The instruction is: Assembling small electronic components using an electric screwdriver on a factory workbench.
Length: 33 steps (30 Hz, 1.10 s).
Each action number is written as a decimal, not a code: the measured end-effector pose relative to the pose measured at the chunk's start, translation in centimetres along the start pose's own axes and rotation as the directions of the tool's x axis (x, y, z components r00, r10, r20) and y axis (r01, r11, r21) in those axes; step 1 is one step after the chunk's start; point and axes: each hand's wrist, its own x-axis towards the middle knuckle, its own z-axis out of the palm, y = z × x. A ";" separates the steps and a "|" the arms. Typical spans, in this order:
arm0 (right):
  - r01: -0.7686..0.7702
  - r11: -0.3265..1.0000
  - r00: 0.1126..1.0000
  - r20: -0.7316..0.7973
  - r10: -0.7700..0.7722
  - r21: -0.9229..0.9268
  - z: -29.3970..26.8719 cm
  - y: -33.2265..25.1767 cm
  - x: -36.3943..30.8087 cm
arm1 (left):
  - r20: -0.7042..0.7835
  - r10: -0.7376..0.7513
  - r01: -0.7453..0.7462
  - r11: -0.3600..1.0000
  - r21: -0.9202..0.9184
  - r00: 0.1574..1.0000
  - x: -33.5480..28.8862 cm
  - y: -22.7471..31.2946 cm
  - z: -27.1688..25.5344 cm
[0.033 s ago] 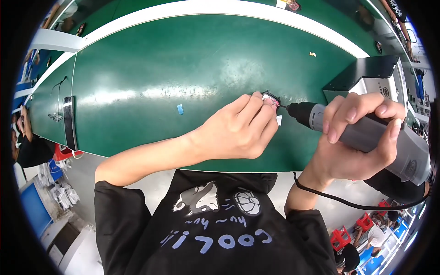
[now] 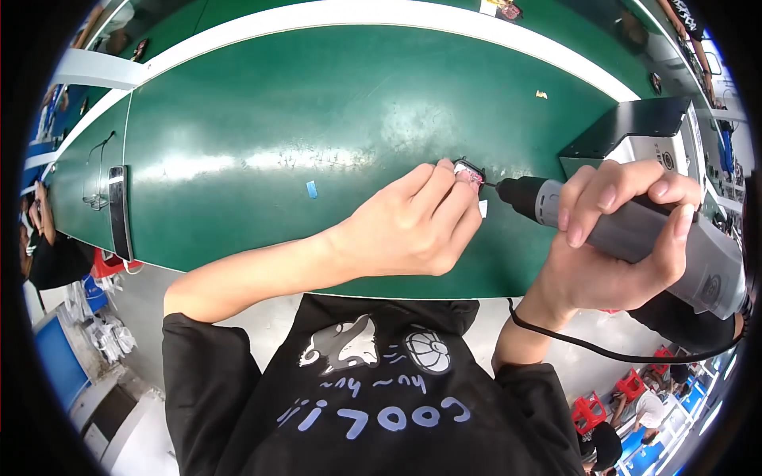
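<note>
My left hand (image 2: 425, 218) pinches a small dark-framed device (image 2: 470, 172) with a pinkish inside, holding it at the green tabletop; the fingers cover much of it, and its exact kind cannot be made out. In my right hand (image 2: 615, 238) lies a corded electric screwdriver (image 2: 667, 238), grey with a black nose, fingers wrapped round its body. Its thin bit points left and reaches the right edge of the device; whether it touches a screw is too small to tell. A white scrap (image 2: 482, 209) lies just below the device.
On the green table (image 2: 262, 103) are a blue scrap (image 2: 311, 190) and a tan scrap (image 2: 541, 94). A black-and-white box-shaped unit (image 2: 635, 131) stands at right. A phone-like dark slab (image 2: 119, 213) lies far left. The screwdriver's black cord (image 2: 603, 349) loops below my right wrist.
</note>
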 end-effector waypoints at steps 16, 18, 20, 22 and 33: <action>-0.035 0.999 0.994 -0.102 0.033 -0.012 0.3 0.4 0.4 | 0.028 -0.052 0.054 0.996 -0.071 0.998 0.2 0.0 -0.1; -0.041 0.999 0.992 -0.117 0.039 -0.018 0.4 0.4 0.4 | 0.026 -0.059 0.061 0.996 -0.072 0.998 0.2 0.1 -0.1; -0.041 0.999 0.993 -0.110 0.037 -0.028 0.5 0.4 0.5 | 0.024 -0.056 0.058 0.996 -0.070 0.998 0.3 0.1 0.0; -0.045 0.998 0.992 -0.116 0.040 -0.037 0.7 0.3 0.5 | 0.031 -0.059 0.061 0.996 -0.071 0.998 0.4 0.2 -0.1; -0.034 0.999 0.993 -0.111 0.029 -0.041 0.4 0.4 0.5 | 0.031 -0.073 0.076 0.991 -0.110 0.997 0.5 0.1 -0.3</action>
